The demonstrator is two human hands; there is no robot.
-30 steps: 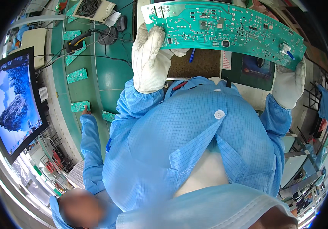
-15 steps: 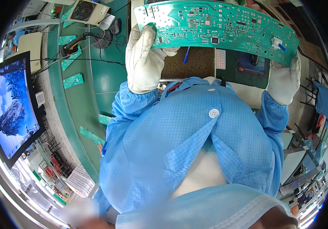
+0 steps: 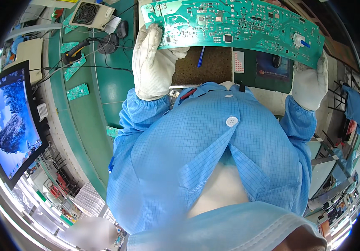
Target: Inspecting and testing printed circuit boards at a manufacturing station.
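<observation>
A long green circuit board dotted with small components is held up in front of me, lengthwise from left to right. My left hand, in a white glove, grips its left end, with the thumb on the near face and the other fingers partly hidden behind. At the right end my gloved right hand is closed on the lower corner; the board hides some of its fingers. Close to that hand, a white part with a blue shaft stands out from the board's face.
Below the board lie a brown mat, a blue pen and a dark mouse. On the green bench at left are several smaller circuit boards, a yellow-black handheld scanner and cables. A monitor stands at far left.
The board and both hands have shifted slightly left and up in view, as has much of the scene. A small circuit board by my left sleeve has gone out of sight.
</observation>
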